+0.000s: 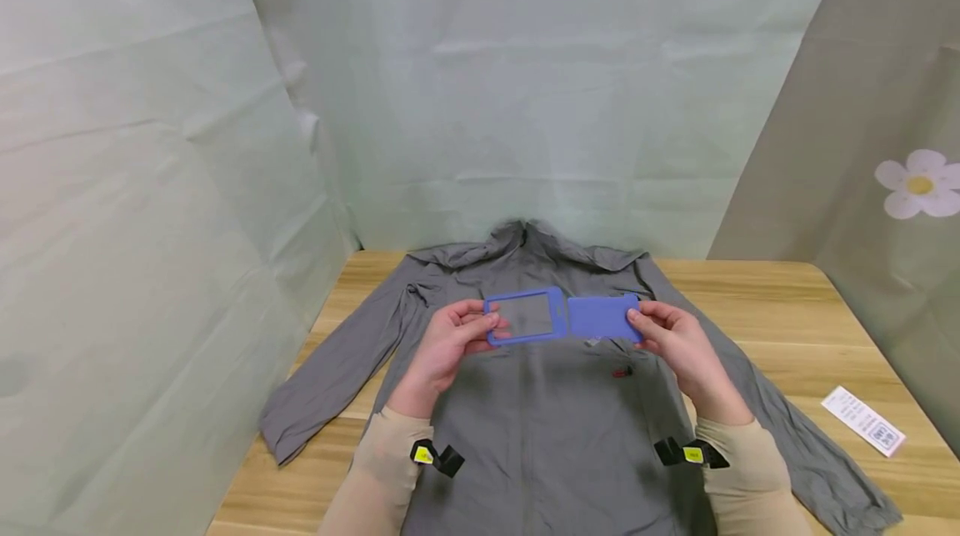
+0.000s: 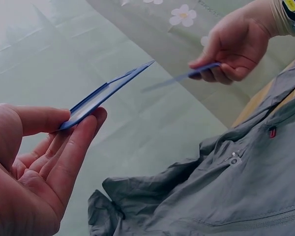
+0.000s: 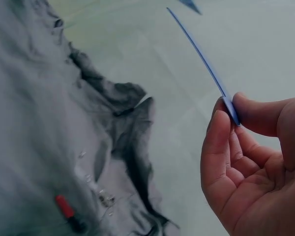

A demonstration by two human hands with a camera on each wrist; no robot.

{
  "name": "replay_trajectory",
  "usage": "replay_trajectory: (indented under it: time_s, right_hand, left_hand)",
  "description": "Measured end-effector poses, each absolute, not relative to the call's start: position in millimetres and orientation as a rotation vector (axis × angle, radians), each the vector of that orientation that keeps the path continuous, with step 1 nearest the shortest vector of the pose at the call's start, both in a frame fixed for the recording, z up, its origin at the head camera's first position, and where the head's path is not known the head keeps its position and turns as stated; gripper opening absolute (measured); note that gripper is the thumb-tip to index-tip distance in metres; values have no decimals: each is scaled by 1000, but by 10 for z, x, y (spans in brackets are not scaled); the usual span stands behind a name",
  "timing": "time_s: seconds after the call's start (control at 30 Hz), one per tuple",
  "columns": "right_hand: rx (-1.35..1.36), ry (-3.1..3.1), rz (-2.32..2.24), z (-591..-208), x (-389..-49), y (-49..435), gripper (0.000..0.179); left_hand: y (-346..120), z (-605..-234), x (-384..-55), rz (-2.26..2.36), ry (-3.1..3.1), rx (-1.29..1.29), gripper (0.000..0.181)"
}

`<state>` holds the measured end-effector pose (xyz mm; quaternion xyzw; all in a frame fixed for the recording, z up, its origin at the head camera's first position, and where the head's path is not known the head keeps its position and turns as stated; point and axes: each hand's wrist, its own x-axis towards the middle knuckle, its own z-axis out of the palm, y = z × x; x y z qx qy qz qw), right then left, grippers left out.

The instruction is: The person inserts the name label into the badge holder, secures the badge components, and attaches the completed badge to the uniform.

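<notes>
My left hand [image 1: 444, 346] pinches the outer end of a blue badge holder frame [image 1: 557, 313] between thumb and fingers; the fingers show through its window. A flat blue badge holder panel [image 1: 600, 318] is pinched at its outer end by my right hand [image 1: 688, 353]. The two pieces are in line with a narrow gap between their inner ends, raised over a grey jacket [image 1: 480, 436]. In the left wrist view the frame [image 2: 88, 104] appears nearly edge-on, tilted upward. The right wrist view shows the panel [image 3: 201, 56] as a thin slanted strip.
The jacket is spread on a wooden table [image 1: 757, 303], collar toward the back and sleeves out to both sides. A white printed label [image 1: 864, 421] lies at the right. Pale cloth [image 1: 525, 102] hangs behind the table and at its sides. A small red tab [image 1: 622, 372] marks the jacket's chest.
</notes>
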<state>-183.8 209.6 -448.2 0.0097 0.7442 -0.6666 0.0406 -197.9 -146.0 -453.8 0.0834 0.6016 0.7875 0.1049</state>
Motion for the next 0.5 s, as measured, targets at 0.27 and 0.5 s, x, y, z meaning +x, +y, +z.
replay_trajectory:
  time_s: [0.27, 0.5]
  right_hand:
    - [34, 2367, -1847, -4627, -1817, 2124, 43]
    - [6, 2373, -1805, -4814, -1776, 2172, 39]
  left_hand:
    - [-1451, -4557, -1986, 2327, 1756, 236, 20]
    - [-1436, -4556, -1976, 2322, 1758, 249, 20]
